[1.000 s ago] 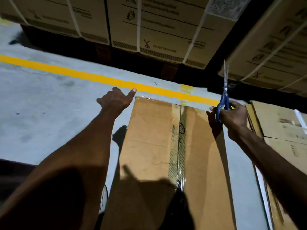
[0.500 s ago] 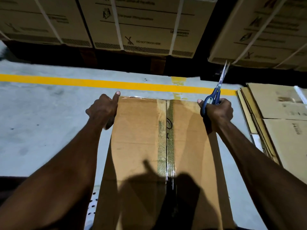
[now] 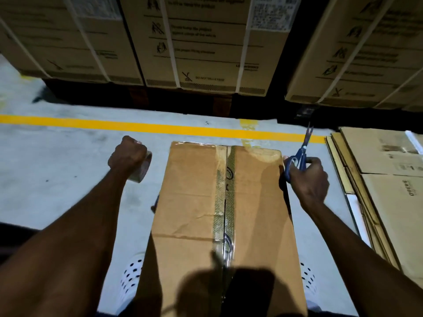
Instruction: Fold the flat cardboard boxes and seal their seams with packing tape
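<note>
the cardboard box (image 3: pixel 226 216) stands on the grey floor (image 3: pixel 64 170), right in front of the person, between the two white shoes (image 3: pixel 130 275). every place here is told from that box. a strip of packing tape (image 3: pixel 225 209) already runs down the middle seam of the box top, from the far edge to the near edge, so this seam looks sealed.

the left hand (image 3: pixel 127 155) is to the left of the box, near its far corner but not touching it. its fingers are curled tight round a tape roll (image 3: pixel 142 169). it is likely held off to the side so the roll is ready but out of the way.

the right hand (image 3: pixel 307 177) is at the right edge of the box, near the far corner, and seems to touch the side. its fingers are curled through the blue handles of the scissors (image 3: pixel 299 154). the blades point up and away from the box, which keeps the sharp tips clear of the tape and the arms.

further right of the box lies a stack of flat boxes (image 3: pixel 384 179), most likely waiting for their turn. past the far edge of the box runs a yellow line (image 3: pixel 114 124), and behind it stand big strapped cartons (image 3: pixel 206 42).
</note>
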Demonstrator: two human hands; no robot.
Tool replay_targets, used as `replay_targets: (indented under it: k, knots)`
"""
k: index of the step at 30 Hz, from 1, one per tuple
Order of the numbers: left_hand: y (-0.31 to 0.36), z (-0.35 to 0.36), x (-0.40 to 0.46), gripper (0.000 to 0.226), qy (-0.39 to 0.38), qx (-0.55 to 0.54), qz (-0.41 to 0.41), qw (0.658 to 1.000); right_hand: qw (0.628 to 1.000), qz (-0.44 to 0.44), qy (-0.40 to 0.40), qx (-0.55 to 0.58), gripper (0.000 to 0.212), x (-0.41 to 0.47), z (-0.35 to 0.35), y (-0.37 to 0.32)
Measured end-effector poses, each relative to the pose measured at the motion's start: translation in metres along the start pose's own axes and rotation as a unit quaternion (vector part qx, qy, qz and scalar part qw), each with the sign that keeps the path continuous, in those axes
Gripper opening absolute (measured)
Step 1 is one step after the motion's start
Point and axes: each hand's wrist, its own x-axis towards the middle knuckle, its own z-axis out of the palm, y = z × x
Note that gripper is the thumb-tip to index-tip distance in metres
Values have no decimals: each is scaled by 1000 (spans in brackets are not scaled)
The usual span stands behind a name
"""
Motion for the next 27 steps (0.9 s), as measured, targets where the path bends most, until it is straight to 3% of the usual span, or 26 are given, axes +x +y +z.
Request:
replay_targets:
  k: [3, 4, 7, 11, 14, 17, 20, 23, 25, 27]
  knots:
    - [-8, -47, -21, 7, -30, -168, 32, 985, 994, -106, 10, -17, 51, -24, -25, -14]
    - [-9, -63, -32, 12, -35, -212, 45, 976, 990, -142, -5, -18, 46, -36, -31, -20]
    - [-10, -110, -74, 17, -21, -246, 105, 963, 973, -218, -72, 13, 35, -81, -47, -47]
    - [-36, -167, -122, 13, -21, -266, 174, 948, 943, -245, -209, 81, 26, -154, -48, -87]
    - [-75, -208, -149, 12, -1, -235, 194, 952, 898, -242, -338, 144, 6, -212, -41, -131]
    - [-127, -250, -169, 6, 30, -171, 191, 966, 855, -256, -422, 163, 15, -275, -20, -180]
    - [-181, -288, -188, 5, 80, -131, 169, 974, 836, -323, -427, 116, 32, -338, 14, -218]
    - [-247, -310, -194, 12, 123, -37, 154, 980, 803, -417, -425, 19, 30, -400, 49, -242]
    - [-286, -317, -207, 30, 138, 78, 118, 980, 780, -468, -415, -29, 29, -438, 69, -254]
    - [-314, -319, -223, 54, 157, 111, 93, 977, 761, -508, -402, -45, 32, -469, 83, -265]
